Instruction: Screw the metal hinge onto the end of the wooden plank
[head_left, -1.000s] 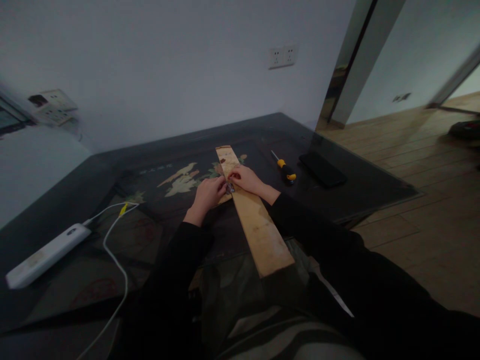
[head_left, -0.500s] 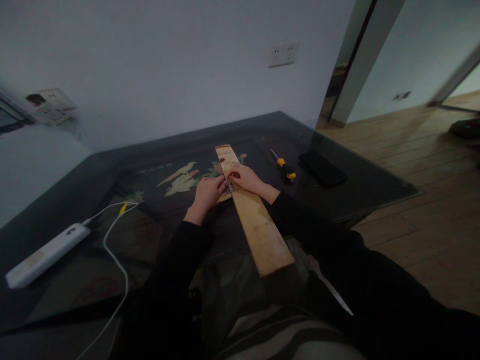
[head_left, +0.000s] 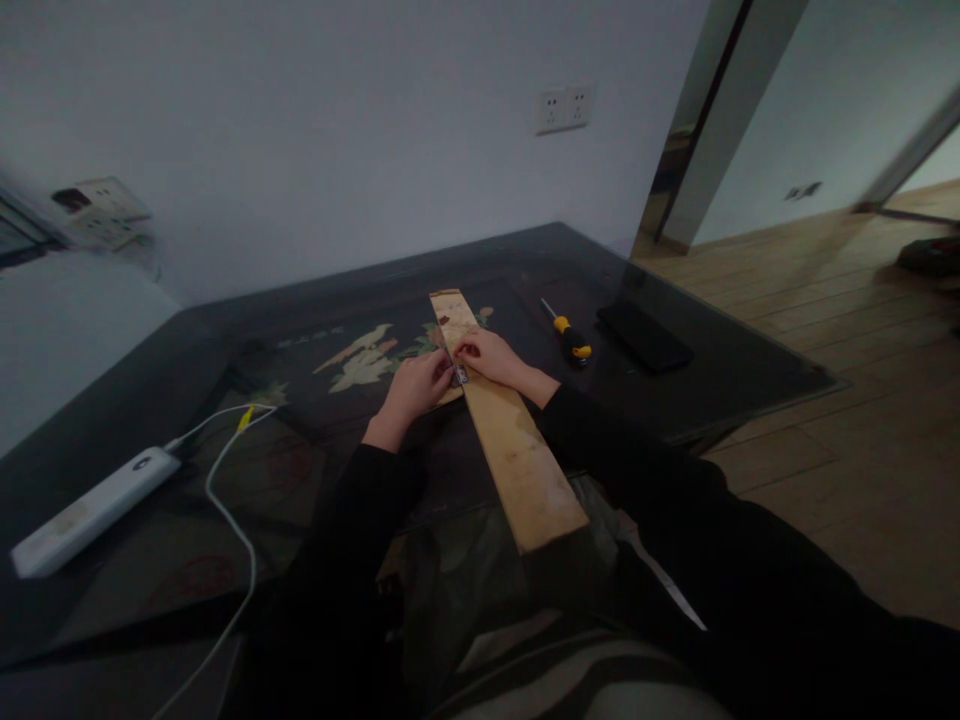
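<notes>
A long wooden board (head_left: pixel 517 460) lies across the dark table, its near end jutting past the front edge toward my lap. My left hand (head_left: pixel 417 388) is at the board's left edge with fingers pinched together. Beside those fingertips sits a small metallic piece (head_left: pixel 460 375), too small to name. My right hand (head_left: pixel 491 358) rests over the board, thumb and fingers curled and closed close to the left hand. What either hand pinches, if anything, is hidden.
To the right of the board lie a yellow-and-black screwdriver (head_left: pixel 568 335) and a black phone (head_left: pixel 645 336). A white power strip (head_left: pixel 97 510) with a white cable (head_left: pixel 244 530) is at left on the dark glossy table (head_left: pixel 525 255). A wall stands behind.
My left hand has shifted very slightly, and more of the small metallic piece shows. The board and my right hand stay in place.
</notes>
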